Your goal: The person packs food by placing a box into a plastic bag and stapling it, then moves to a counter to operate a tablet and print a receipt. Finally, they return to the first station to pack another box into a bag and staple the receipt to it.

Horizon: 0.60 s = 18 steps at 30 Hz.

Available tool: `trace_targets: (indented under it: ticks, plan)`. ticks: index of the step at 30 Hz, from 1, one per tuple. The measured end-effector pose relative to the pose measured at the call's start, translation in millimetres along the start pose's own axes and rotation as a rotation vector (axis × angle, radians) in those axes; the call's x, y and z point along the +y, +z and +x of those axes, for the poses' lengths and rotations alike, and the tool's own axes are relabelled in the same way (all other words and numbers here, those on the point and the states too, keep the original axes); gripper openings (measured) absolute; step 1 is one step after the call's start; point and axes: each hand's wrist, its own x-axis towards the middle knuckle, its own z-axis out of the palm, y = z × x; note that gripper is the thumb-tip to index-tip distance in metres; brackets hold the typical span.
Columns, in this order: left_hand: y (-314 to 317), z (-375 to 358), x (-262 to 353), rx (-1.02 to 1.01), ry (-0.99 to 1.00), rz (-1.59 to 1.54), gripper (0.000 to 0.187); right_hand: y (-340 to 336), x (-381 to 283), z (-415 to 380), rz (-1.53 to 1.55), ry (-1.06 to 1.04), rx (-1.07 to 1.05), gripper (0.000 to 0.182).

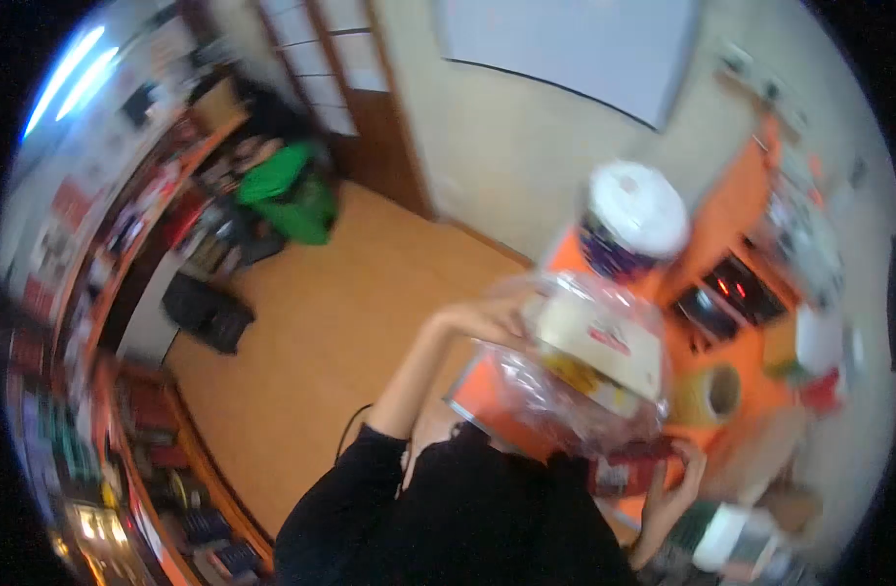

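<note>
A clear plastic bag [536,391] lies over the orange table in front of me. In or under its film is a cream-coloured flat box [604,342] with a red print, and something yellow shows below it. My left hand [497,318] is closed on the upper left of the bag, its fingertips partly hidden by film. At the lower right, my right hand [674,481] grips the end of a red packet [625,473] beside the bag's near edge. Motion blur hides whether that packet is inside the bag.
Past the bag stands a white-lidded tub [638,210]. A roll of yellowish tape [707,395] is close on the right, with a dark device [746,288] behind it. Across the orange floor [311,322] are a green bag [291,195] and packed shelves.
</note>
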Motion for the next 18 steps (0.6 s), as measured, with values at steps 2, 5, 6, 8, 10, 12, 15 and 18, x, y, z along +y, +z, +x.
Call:
trace_targets:
  ticks: [2,5,6,8,10,12,15,18]
  plan:
    - [6,-7,-14,-0.006,0.012,0.021,0.085,-9,21,-26,0.181,0.432,0.265,0.008]
    - [16,-17,5,0.069,0.053,0.054,0.089,-16,90,-76,-0.03,0.446,0.247,0.031]
    - [17,-24,20,0.138,0.062,0.076,0.093,-12,92,-86,-0.161,0.482,0.192,0.048]
    - [21,-28,32,0.156,-0.038,0.086,0.091,-1,76,-93,-0.367,0.523,0.088,0.079]
    - [21,-36,55,0.175,0.015,0.154,0.087,16,38,-83,-0.424,0.549,0.035,0.098]
    - [21,-42,75,0.184,0.056,0.193,0.083,35,10,-78,-0.379,0.496,0.014,0.099]
    - [19,-42,95,0.17,0.073,0.217,0.075,75,17,-93,-0.413,0.304,-0.015,0.088]
    - [17,-45,105,0.186,0.032,0.226,0.063,104,49,-112,-0.558,0.218,-0.012,0.067]
